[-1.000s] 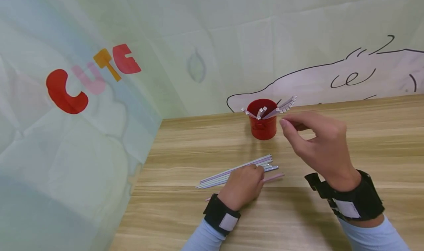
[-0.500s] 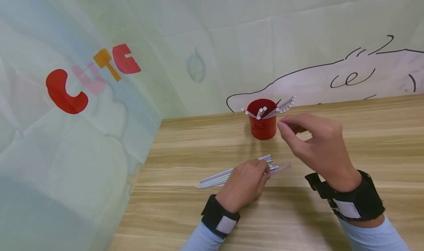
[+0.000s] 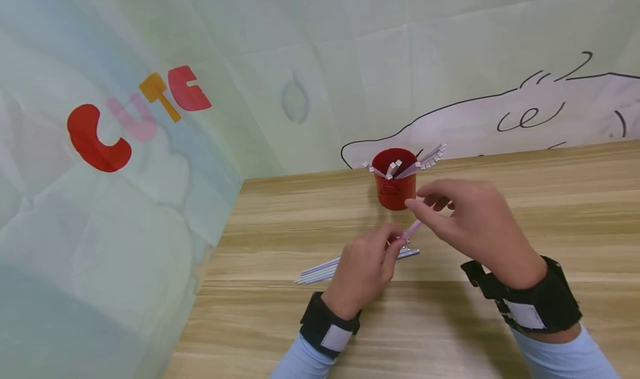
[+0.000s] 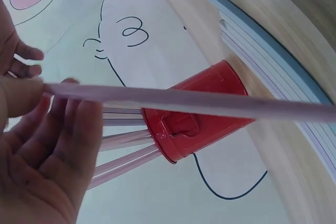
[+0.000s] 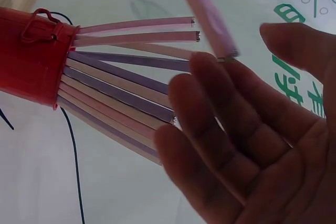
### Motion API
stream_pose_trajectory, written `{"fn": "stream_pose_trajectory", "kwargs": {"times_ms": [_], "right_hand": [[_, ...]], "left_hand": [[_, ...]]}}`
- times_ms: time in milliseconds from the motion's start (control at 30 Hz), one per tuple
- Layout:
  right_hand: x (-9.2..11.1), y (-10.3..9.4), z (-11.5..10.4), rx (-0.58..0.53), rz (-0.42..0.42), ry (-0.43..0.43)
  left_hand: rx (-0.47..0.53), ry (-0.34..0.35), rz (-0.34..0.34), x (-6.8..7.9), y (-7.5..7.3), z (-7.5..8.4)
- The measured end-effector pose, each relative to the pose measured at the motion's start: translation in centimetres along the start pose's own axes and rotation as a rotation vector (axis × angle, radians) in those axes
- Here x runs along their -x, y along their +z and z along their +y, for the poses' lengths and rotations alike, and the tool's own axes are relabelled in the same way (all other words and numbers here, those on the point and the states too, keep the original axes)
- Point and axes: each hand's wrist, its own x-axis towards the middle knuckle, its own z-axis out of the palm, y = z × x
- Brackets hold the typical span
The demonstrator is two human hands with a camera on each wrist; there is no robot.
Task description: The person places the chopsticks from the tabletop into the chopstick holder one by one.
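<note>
My left hand [image 3: 361, 268] pinches a slim pink stick [image 3: 414, 229], pencil-like with a glittery end, between thumb and fingers. In the left wrist view the stick [image 4: 199, 100] runs right from the fingertips. My right hand [image 3: 470, 223] is at its upper end. The right wrist view shows that end [image 5: 226, 51] by the fingers, with the thumb apart from it. Behind the hands stands a small red bucket [image 3: 396, 194]. Several pink and purple sticks [image 5: 121, 90] lean out of it, sparkly ends up. More pale sticks [image 3: 317, 270] lie beneath my left hand.
The wooden table [image 3: 250, 323] meets a printed backdrop [image 3: 320, 106] just behind the bucket. Another sheet with the word CUTE [image 3: 105, 145] borders the left side. Black bands [image 3: 330, 323] circle both wrists.
My left hand has picked the pink stick up off the table and raised its glittery end toward my right hand. The right hand has shifted slightly left and down.
</note>
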Motion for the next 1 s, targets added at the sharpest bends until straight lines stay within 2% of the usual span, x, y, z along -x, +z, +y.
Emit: {"fn": "stream_pose_trajectory", "kwargs": {"times_ms": [100, 233, 567, 700, 1000], "right_hand": [[0.0, 0.1, 0.0, -0.005, -0.095, 0.043], [0.1, 0.3, -0.1, -0.057, -0.184, 0.079], [0.2, 0.1, -0.8, -0.212, -0.203, 0.091], [0.2, -0.1, -0.9, -0.214, -0.142, 0.086], [0.1, -1.4, -1.5, -0.187, 0.138, 0.003]], "left_hand": [[0.039, 0.006, 0.064, -0.1, -0.1, 0.0], [0.065, 0.017, 0.112, -0.1, -0.2, 0.1], [0.088, 0.025, 0.111, -0.1, -0.4, 0.1], [0.076, 0.041, 0.098, -0.1, -0.3, 0.0], [0.026, 0.035, 0.091, 0.0, -0.1, -0.4]]}}
